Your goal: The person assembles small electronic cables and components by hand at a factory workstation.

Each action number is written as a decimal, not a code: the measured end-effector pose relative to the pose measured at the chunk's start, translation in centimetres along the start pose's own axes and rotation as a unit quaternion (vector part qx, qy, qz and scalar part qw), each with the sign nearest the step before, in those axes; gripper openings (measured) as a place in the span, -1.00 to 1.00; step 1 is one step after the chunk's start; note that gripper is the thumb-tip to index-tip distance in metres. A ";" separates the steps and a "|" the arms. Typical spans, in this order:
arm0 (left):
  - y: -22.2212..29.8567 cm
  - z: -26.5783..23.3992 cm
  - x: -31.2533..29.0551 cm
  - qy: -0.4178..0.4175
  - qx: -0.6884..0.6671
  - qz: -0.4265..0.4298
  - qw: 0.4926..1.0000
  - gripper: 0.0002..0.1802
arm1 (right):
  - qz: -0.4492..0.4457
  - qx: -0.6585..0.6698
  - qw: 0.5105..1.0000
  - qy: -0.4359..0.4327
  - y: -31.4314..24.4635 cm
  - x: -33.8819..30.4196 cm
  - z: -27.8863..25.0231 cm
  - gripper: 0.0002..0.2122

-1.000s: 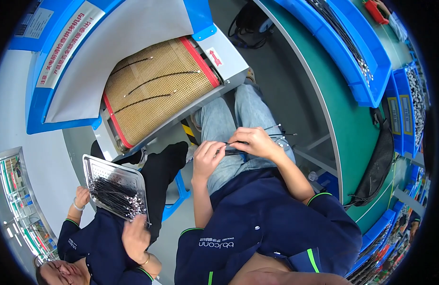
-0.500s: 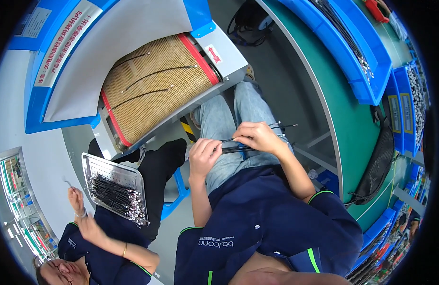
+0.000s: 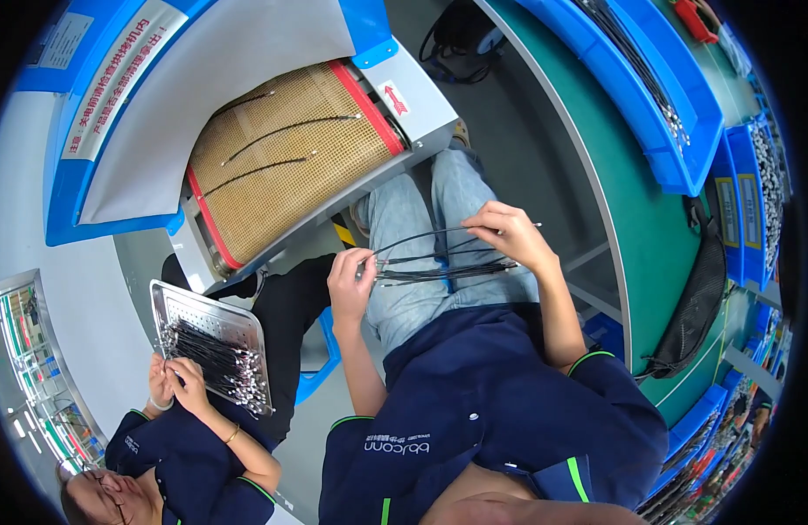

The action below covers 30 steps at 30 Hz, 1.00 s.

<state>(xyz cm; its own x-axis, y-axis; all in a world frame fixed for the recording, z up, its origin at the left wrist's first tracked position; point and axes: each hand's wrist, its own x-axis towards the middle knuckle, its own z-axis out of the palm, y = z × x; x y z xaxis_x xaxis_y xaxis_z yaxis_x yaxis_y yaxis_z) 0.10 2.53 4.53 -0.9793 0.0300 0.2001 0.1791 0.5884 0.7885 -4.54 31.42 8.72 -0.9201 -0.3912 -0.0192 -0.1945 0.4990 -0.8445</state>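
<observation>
Conveyor belt ahead; green table blocks right.

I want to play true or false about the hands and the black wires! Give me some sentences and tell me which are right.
1. Both hands, the left hand and the right hand, hold the black cables. True.
2. The mesh belt is bare. False: three thin cables lie on it.
3. The co-worker's metal tray holds cables. True.
4. The cables rest on the green table. False: they are held over the person's lap.
</observation>
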 end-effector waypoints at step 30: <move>0.3 6.2 -1.5 0.193 -0.562 -0.348 0.725 -0.82 | 0.025 -0.028 0.999 0.018 1.1 0.0 0.4 -0.88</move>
<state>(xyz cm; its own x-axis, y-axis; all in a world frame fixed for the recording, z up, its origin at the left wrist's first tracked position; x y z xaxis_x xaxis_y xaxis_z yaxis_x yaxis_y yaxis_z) 1.06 7.71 0.88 -0.8088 -0.3132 -0.4978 -0.1711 -0.6845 0.7086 -4.65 31.63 7.62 -0.9405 -0.3375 -0.0406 -0.1658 0.5596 -0.8120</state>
